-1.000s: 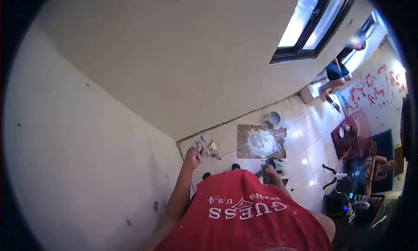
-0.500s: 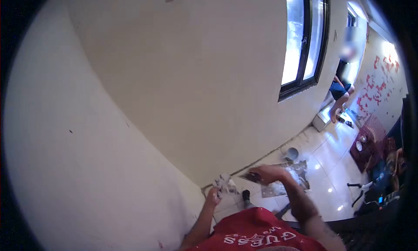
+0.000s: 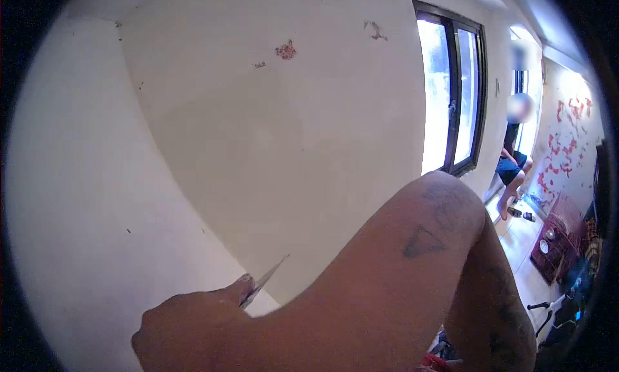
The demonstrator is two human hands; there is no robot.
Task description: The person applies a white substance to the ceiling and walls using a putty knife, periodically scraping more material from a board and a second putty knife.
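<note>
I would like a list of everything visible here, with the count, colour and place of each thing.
wall: one, cream, fills most of the view
stain: one, red, high on the wall
window: one, dark frame, right of centre
person: one, dark clothes, seated beyond the window
blade: one, grey, thin, tip near the wall
right hand: one, lower left, gripping the blade
left hand: not in view

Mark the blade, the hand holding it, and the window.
blade (image 3: 265,276): head view, middle of the metal.
right hand (image 3: 187,323): head view, middle of the hand.
window (image 3: 435,95): head view, left pane.
</note>
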